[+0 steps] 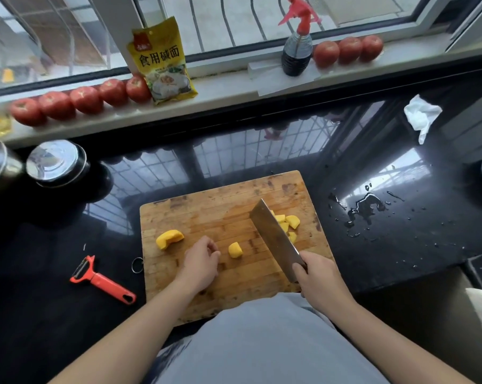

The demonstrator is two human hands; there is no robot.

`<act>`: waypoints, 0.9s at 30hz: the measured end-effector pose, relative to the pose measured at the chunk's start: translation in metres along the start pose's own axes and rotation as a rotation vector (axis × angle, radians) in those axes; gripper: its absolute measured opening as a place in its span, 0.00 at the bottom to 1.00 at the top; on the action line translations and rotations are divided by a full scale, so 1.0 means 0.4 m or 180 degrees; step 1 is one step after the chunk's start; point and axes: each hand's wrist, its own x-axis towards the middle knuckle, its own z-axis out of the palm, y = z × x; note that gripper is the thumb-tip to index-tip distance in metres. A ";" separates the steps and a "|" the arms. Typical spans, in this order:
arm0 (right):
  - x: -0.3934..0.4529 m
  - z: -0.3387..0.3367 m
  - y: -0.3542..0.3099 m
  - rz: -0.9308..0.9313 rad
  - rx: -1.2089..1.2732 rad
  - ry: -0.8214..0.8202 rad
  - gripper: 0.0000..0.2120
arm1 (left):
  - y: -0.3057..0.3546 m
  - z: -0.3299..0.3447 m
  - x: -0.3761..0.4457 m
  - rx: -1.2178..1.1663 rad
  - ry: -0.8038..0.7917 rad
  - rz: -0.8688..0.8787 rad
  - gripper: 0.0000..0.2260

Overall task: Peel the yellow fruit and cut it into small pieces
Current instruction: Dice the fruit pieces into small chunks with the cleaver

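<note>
While the glossy black stone counter point(68, 328) carries it, the worn rectangular wooden cutting board point(206, 206) holds all the peeled yellow fruit. The right hand point(318, 275) grips a broad steel cleaver point(274, 236) at the board's right, over cut pieces point(291, 221). The left hand point(201, 261), loosely curled and empty, rests mid-board between a larger wedge point(169, 239) and a small chunk point(235, 249). The flesh looks soft and slippery; pin it from above.
</note>
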 end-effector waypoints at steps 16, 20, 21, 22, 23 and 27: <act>-0.024 -0.006 -0.120 -0.0745 -0.1203 -0.0615 0.06 | 0.049 0.101 -0.034 -0.0540 0.0554 0.0238 0.08; -0.021 0.004 -0.122 -0.0641 -0.1152 -0.0743 0.05 | 0.050 0.103 -0.038 -0.0696 0.0547 0.0194 0.06; -0.020 0.005 -0.122 -0.0634 -0.1162 -0.0761 0.05 | 0.051 0.102 -0.037 -0.0709 0.0545 0.0177 0.06; -0.019 0.007 -0.123 -0.0626 -0.1180 -0.0777 0.06 | 0.052 0.102 -0.037 -0.0721 0.0537 0.0164 0.06; -0.019 0.009 -0.123 -0.0631 -0.1202 -0.0793 0.06 | 0.054 0.101 -0.037 -0.0736 0.0530 0.0149 0.06; -0.023 0.008 -0.122 -0.0602 -0.1249 -0.0833 0.07 | 0.060 0.104 -0.040 -0.0781 0.0529 0.0068 0.04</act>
